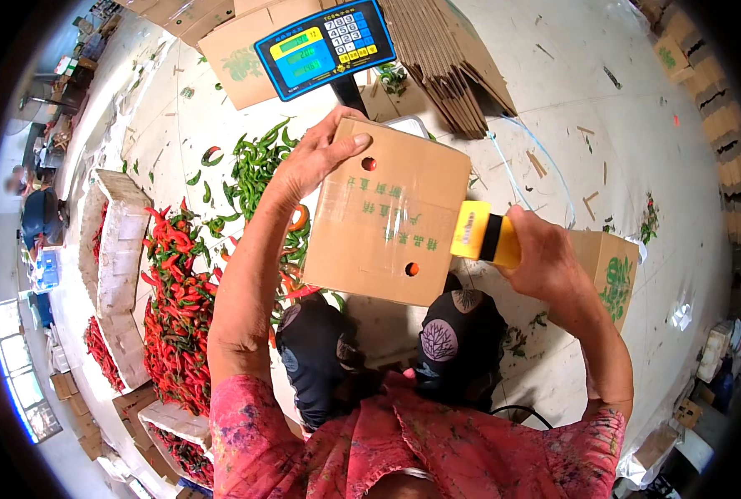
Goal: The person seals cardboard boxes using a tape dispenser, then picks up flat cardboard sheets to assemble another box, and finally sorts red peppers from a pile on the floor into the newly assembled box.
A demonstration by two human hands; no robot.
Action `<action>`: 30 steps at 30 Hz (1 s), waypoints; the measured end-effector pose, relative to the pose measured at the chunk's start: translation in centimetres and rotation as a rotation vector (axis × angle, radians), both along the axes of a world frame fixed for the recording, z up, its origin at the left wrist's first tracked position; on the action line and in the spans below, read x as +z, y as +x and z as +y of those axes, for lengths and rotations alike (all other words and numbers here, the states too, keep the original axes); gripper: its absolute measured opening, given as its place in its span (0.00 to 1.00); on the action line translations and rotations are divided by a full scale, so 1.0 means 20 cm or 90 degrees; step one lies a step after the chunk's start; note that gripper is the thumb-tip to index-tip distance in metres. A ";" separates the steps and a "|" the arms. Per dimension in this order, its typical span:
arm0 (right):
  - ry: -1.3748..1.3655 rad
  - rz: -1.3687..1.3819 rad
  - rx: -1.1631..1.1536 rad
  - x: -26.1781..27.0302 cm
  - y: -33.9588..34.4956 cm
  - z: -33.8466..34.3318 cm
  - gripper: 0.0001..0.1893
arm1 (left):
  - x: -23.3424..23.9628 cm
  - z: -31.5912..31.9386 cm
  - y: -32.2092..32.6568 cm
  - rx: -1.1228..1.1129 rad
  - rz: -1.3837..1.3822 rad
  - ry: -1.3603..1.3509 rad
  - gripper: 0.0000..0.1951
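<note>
A closed cardboard box (386,215) with green printing and two round holes is in front of me, above my knees. Red shows through the holes, and a strip of shiny clear tape seems to run across its face. My left hand (317,156) grips the box's far left corner, thumb on top. In my right hand (542,252) is a yellow hand-held tool with a black band (486,234), seemingly a tape dispenser, its end against or close by the box's right side. Beyond the box, a scale's display panel (326,47) stands on a post; the box hides most of its platform (409,126).
Green chili peppers (258,165) and a heap of red chili peppers (180,318) lie on the floor at left, beside white foam boxes (120,249). Flattened cartons (436,50) lean beyond the scale. Another carton (607,280) stands at right. A person (42,212) bends far left.
</note>
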State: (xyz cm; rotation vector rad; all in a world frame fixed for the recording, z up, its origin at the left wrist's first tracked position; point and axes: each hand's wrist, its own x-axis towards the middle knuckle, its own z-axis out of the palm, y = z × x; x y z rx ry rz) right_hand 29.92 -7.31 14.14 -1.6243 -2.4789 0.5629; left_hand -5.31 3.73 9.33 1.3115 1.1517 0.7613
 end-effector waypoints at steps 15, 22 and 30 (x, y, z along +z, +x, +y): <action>-0.013 0.326 0.011 -0.93 -0.12 0.03 0.39 | -0.61 -0.27 -0.21 0.234 -0.276 -0.355 0.35; 0.020 0.262 0.062 -0.56 -0.16 0.14 0.35 | -0.90 -0.47 -0.31 0.189 -0.366 -0.506 0.36; 0.025 -0.027 0.027 -0.02 -0.32 0.12 0.32 | -1.14 -0.38 -0.08 0.185 -0.483 -0.571 0.38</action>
